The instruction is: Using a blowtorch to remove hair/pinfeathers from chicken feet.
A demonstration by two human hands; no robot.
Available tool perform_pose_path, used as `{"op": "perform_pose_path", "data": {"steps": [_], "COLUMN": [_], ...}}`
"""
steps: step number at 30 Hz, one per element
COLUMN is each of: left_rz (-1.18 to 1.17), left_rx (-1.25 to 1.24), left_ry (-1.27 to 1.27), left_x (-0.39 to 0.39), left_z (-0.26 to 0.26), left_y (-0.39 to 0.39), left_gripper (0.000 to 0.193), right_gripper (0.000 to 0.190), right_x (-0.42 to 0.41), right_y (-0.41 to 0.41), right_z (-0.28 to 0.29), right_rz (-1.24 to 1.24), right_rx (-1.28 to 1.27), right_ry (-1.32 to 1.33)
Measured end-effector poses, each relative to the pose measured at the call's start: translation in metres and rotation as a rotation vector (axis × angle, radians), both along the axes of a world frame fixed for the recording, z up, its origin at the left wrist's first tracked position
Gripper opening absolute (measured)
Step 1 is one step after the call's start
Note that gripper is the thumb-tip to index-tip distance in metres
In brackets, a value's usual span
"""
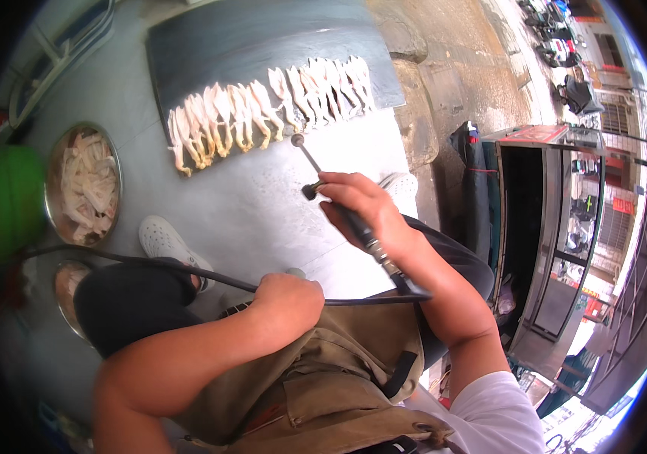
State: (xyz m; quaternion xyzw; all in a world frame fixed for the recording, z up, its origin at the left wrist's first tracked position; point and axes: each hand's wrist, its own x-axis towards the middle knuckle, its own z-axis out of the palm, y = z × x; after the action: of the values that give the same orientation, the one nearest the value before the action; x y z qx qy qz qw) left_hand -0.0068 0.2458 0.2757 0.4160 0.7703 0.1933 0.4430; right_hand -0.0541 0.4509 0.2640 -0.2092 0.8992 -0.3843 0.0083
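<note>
My right hand (pixel 363 210) grips the handle of a gas torch (pixel 312 162) with a long metal neck, a small round nozzle and a black knob. The nozzle points at the near edge of a dark board (pixel 267 51) on the floor. On that board lie several pale poultry feet (pixel 232 116) side by side in a row; those on the left have yellowish ends. Closed around the torch's black hose (pixel 369 301) near my lap is my left hand (pixel 289 301). No flame can be made out.
A round metal bowl (pixel 117 193) of pale poultry feet stands left, with another bowl (pixel 62 295) partly behind my knee. Beside them is a green container (pixel 5 204). The hose crosses my left leg. My white shoes (pixel 170 244) flank the floor before me. A glass-sided cabinet (pixel 550 244) stands right.
</note>
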Motion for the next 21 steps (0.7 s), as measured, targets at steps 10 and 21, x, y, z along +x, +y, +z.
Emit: {"op": "perform_pose_path", "data": {"steps": [10, 21], "left_rz": [0.042, 0.049], "left_rx": [0.085, 0.077], "left_ry": [-0.019, -0.008], "left_x": [-0.008, -0.007], "left_z": [0.007, 0.008], "left_y": [0.001, 0.000], "left_gripper": [0.012, 0.011], "right_gripper": [0.023, 0.026], "right_x": [-0.026, -0.035], "right_y": [0.028, 0.038], "right_z": [0.007, -0.003], "right_rz": [-0.567, -0.654], "right_rx": [-0.210, -0.315], "right_ry": [-0.149, -0.116]}}
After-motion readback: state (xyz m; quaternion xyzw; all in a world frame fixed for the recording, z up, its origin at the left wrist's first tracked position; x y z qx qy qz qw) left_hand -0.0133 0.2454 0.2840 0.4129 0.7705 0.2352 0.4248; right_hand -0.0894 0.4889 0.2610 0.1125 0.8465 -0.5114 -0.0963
